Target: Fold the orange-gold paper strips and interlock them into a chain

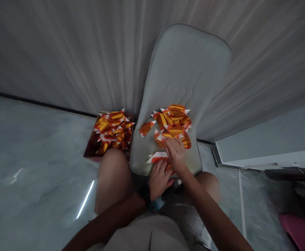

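Note:
My left hand lies palm down at the front of the chair seat, thumb apart and fingers stretched over an orange and white sheet of paper. Parts of this sheet are hidden under the fingers. My right hand is just beyond it, fingers pressed together at the near edge of a pile of folded gold paper pieces with white pointed tips. Whether its fingertips grip one of them is hard to see. One single folded piece rests left of the pile.
Left of the chair, an open dark red box on the floor holds many similar folded pieces. The grey chair has its backrest against a curtain. My knees flank the seat. A pink object is at lower right.

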Tool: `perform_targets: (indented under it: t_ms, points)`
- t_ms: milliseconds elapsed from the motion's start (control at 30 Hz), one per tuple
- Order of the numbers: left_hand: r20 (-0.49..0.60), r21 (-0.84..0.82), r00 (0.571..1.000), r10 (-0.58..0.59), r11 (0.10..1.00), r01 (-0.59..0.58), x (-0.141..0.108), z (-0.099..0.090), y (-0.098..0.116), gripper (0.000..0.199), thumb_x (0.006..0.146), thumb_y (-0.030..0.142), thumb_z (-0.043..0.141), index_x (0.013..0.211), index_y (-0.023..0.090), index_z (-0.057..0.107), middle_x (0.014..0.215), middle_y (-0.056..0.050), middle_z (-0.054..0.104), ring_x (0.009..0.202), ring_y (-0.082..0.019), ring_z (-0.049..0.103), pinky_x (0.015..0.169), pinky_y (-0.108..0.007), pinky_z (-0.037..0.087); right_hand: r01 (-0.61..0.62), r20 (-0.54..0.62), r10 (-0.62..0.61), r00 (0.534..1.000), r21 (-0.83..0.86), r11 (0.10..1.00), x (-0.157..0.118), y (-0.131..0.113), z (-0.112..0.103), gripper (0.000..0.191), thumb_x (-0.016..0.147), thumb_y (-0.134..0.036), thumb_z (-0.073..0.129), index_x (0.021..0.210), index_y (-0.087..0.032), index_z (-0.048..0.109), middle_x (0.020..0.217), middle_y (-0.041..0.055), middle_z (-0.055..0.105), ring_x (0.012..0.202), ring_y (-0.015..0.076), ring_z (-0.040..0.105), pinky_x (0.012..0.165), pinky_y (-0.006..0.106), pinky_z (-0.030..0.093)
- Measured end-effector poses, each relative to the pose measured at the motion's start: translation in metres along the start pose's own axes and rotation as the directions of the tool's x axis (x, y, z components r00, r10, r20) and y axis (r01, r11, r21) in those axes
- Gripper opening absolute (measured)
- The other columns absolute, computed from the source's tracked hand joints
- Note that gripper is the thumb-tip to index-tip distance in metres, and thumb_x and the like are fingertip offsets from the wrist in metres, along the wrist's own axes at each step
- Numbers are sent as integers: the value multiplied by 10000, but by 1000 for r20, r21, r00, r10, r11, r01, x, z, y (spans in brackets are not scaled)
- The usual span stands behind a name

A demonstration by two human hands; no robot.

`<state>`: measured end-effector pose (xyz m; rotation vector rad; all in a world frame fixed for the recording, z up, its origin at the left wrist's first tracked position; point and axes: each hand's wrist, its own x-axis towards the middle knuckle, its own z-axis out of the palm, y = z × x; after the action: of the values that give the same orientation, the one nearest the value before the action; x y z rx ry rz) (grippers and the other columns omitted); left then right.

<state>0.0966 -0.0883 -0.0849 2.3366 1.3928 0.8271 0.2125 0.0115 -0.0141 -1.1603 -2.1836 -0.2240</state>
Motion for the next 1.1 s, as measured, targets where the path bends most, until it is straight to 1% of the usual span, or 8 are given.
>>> perform_targets:
  t_ms: [200,267,433,533,667,800,967,1100]
  points:
    - [-3,93,994,109,990,-108,30,22,-3,470,923,263,611,1386,214,550,1412,-127,552,1393,-341,420,1134,-531,393,-368,-311,414,855,199,908,-50,-42,-69,227,960,-240,584,1122,-205,740,1071,96,772,997,237,731,922,411,580]
    - [-5,73,990,140,988,-139,40,21,-6,383,942,227,582,1323,235,606,1368,-105,585,1379,-308,440,1147,-497,401,-571,-281,638,717,286,769,-76,-45,-85,248,951,-337,606,1057,-176,763,1009,113,781,921,240,740,844,376,601]
    - [-30,19,985,173,985,-172,73,32,-8,314,979,193,516,1256,224,662,1339,-107,609,1364,-281,464,1155,-467,423,-810,-59,979,195,553,194,-118,-34,-91,530,848,-579,662,1076,-111,761,1019,142,776,948,274,727,822,381,599]
    - [-34,-58,977,212,975,-214,85,34,-5,318,978,209,531,1274,215,649,1321,-101,634,1357,-282,483,1177,-494,401,-730,43,996,75,683,26,-121,-21,-83,579,813,-617,667,1099,-121,752,1066,124,768,988,270,714,851,389,587]
    - [-89,-201,979,184,959,-198,76,5,10,339,963,207,560,1295,223,624,1301,-87,652,1327,-250,523,1165,-469,422,-718,95,990,108,696,12,-106,-9,-80,528,828,-566,665,1094,-121,764,1066,122,773,1004,277,713,890,398,571]
    - [-65,-408,994,-84,911,50,55,-37,38,302,984,245,541,1273,236,627,1239,-80,666,1169,-193,630,1025,-355,534,-745,89,978,186,662,82,-82,-13,-78,463,847,-490,667,1120,-130,769,1099,128,770,1017,284,715,920,408,562]
    - [61,-657,970,-235,722,216,51,-54,53,520,966,360,588,1456,223,481,1467,-121,535,1321,-234,551,1072,-356,502,-624,280,842,462,777,85,-60,-33,-62,349,883,-411,654,1139,-201,765,1126,97,764,1041,254,710,943,424,563]
    - [96,-726,936,-337,620,298,54,-53,45,449,985,430,542,1356,183,594,1403,-120,612,1296,-250,579,1099,-372,472,-568,167,784,597,778,267,-64,-38,-50,304,870,-317,674,1148,-231,761,1225,103,713,1157,241,653,1035,432,516]
